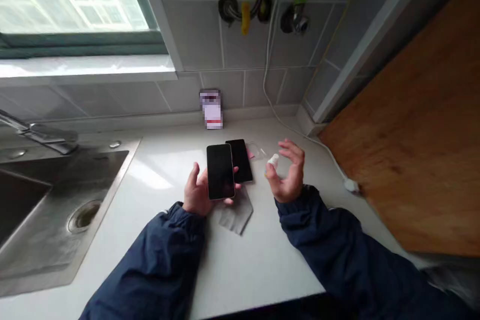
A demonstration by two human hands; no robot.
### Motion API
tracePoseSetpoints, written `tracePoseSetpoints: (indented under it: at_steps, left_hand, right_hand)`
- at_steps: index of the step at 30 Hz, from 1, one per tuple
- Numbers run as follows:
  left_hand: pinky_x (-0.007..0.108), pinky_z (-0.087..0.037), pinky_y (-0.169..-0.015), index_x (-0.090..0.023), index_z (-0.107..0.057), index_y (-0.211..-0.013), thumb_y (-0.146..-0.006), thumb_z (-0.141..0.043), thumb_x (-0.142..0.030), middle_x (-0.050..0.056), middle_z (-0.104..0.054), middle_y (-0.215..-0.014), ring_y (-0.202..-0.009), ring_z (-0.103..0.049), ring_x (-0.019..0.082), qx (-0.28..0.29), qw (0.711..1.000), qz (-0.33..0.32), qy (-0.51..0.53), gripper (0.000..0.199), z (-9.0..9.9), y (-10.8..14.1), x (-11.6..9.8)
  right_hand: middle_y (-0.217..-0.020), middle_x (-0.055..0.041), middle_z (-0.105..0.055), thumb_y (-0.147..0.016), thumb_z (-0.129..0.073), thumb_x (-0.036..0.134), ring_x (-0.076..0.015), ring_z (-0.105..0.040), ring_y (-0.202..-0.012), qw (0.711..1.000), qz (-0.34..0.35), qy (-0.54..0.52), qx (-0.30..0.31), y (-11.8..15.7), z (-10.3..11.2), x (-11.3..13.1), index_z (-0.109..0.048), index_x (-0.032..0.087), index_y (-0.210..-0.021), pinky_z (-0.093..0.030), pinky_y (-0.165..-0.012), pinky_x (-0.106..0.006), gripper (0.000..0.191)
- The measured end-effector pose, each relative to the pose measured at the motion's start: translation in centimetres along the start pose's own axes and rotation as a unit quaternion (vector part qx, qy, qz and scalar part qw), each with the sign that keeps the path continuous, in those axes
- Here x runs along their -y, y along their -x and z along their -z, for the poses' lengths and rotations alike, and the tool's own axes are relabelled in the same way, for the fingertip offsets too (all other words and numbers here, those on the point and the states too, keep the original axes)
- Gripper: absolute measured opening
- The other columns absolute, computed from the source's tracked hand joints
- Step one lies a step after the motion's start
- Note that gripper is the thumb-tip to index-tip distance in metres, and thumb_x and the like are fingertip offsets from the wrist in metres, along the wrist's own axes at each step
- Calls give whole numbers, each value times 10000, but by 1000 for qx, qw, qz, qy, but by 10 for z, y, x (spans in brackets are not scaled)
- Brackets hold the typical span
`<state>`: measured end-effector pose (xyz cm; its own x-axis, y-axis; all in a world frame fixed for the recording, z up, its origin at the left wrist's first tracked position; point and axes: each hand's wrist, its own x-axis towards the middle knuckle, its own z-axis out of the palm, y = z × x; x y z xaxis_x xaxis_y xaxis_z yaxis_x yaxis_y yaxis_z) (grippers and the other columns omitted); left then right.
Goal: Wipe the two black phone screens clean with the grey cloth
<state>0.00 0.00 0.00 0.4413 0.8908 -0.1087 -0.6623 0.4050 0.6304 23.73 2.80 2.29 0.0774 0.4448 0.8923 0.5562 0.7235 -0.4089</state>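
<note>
My left hand [198, 191] grips black smartphone [220, 171] above grey cloth [235, 214]. Right hand [289, 174] half open, pinches small white object [273, 161]. Second phone [240, 160] lies flat on white countertop [262, 265], just behind.

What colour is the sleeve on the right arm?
The sleeve is dark navy blue, best seen in the head view.

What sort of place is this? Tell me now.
Most likely a home kitchen: a steel sink with a faucet is set into a white countertop, below a tiled wall.
</note>
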Motion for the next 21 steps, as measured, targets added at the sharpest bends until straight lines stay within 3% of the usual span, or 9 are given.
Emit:
tracePoseSetpoints:
  at_steps: [3,5,7,8,11,14,16,18,21]
  left_hand:
    - [489,-591,-535,-164,-347,-1525,-943,-244,-685,271,-527,-1429,-999,-687,463,-1,1000,-15,6,788,-1,0,1]
    - [478,-591,-528,-143,-384,-1503,-944,-252,-680,269,-540,-1412,-965,-698,443,-4,1000,-29,2,787,-3,-1,1]
    - [468,-587,-514,-123,-412,-1483,-945,-248,-677,271,-546,-1399,-928,-706,426,-9,999,-44,-8,790,-4,-1,1]
    - [461,-584,-503,-117,-423,-1475,-945,-246,-677,271,-548,-1395,-912,-709,419,-12,999,-51,-12,792,-5,-1,1]
    - [425,-569,-461,-118,-460,-1446,-941,-251,-681,267,-572,-1369,-883,-714,410,-33,997,-72,-18,785,-4,0,1]
    - [409,-559,-436,-147,-471,-1427,-932,-279,-686,251,-624,-1302,-854,-723,411,-68,993,-96,-21,757,-1,1,1]
    - [405,-552,-424,-150,-462,-1427,-929,-287,-683,251,-638,-1280,-831,-727,408,-87,991,-103,-22,750,1,1,1]
    - [403,-547,-417,-145,-456,-1431,-931,-287,-676,254,-634,-1285,-824,-728,405,-96,990,-101,-20,748,1,1,1]
    - [404,-552,-418,-145,-476,-1419,-936,-290,-669,249,-636,-1288,-827,-730,397,-91,991,-97,-17,736,-1,1,1]
  right_hand:
    - [-962,-40,-631,-818,-637,119,-230,-625,-945,989,70,-71,111,13,5,17,-564,245,-1006,-544,-851,-443,238]
    - [-803,-2,-624,-860,-614,119,-163,-605,-756,959,104,-139,224,23,3,23,-572,233,-954,-541,-712,-323,154]
    - [-732,-2,-612,-908,-589,183,-155,-589,-706,929,102,-145,325,31,0,25,-583,214,-868,-515,-680,-301,52]
    - [-724,-11,-613,-929,-572,215,-158,-584,-700,919,94,-133,360,34,-3,24,-590,206,-840,-503,-677,-301,91]
    - [-725,-33,-624,-958,-546,252,-168,-576,-689,904,64,-87,414,40,-8,20,-616,182,-812,-469,-660,-302,176]
    - [-737,-22,-645,-927,-629,283,-162,-590,-667,885,50,-57,459,41,-9,17,-644,176,-843,-446,-625,-281,137]
    - [-808,-22,-678,-873,-721,338,-164,-622,-699,869,45,-44,490,42,-8,16,-673,181,-945,-453,-632,-268,179]
    - [-895,-31,-699,-827,-779,386,-176,-652,-761,856,41,-34,514,42,-8,16,-678,196,-1091,-468,-661,-263,341]
    - [-931,-41,-699,-833,-777,408,-187,-667,-805,845,36,-24,532,42,-8,16,-667,212,-1195,-480,-688,-266,426]
